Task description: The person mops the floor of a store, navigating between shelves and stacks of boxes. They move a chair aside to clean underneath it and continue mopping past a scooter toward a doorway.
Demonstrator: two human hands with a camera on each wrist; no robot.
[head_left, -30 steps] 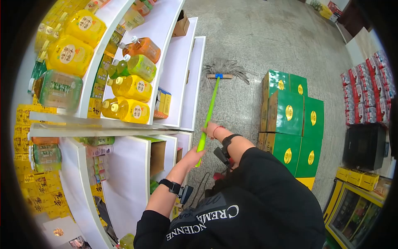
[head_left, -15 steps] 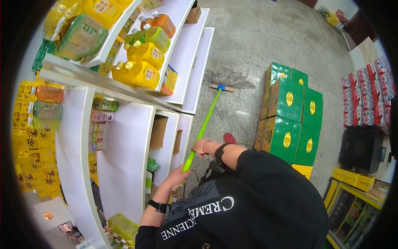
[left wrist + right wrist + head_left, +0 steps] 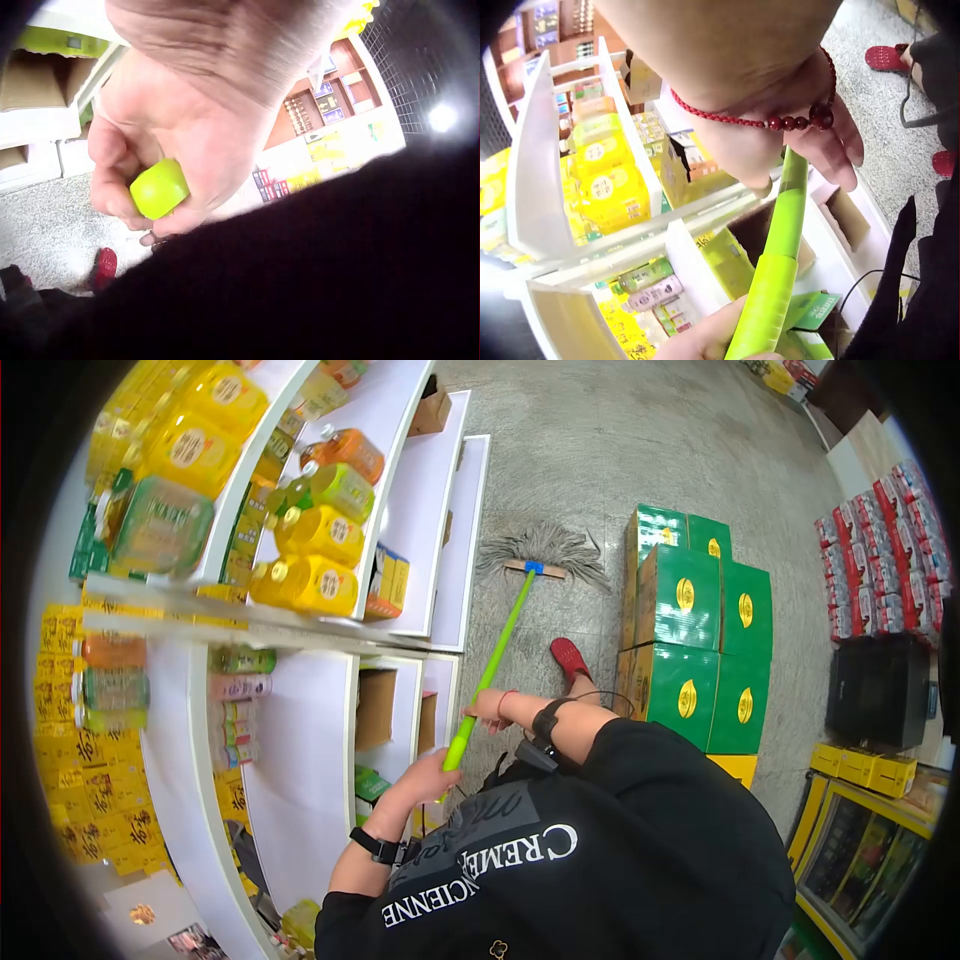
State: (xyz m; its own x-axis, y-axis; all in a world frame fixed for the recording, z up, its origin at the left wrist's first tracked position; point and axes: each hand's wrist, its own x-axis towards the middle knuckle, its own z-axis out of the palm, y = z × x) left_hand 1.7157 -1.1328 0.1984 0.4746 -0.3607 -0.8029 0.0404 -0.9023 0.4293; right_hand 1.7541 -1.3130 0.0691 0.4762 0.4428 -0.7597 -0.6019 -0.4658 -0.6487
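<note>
A green mop handle (image 3: 505, 635) runs from the hands to a blue clamp on a grey string mop head (image 3: 548, 546), spread on the floor. The left hand (image 3: 427, 776) grips the handle near its top end; in the left wrist view that hand (image 3: 191, 131) curls round the green end cap (image 3: 159, 189). Farther down the handle, the right hand (image 3: 489, 707) holds it. Seen from the right wrist, the right hand (image 3: 742, 154) lies over the handle (image 3: 784, 217), some fingers hidden behind the palm.
White shelves with yellow bottles (image 3: 318, 585) line the left. Stacked green cartons (image 3: 680, 600) stand right of the mop. A red shoe (image 3: 569, 658) is on the floor between them, near a black cable. Red packs (image 3: 885, 565) and a glass-door fridge (image 3: 865, 870) are farther right.
Compared with a second ago, both hands and the handle sit lower and farther left in the head view. The mop head is slightly lower there. More of the red shoe shows.
</note>
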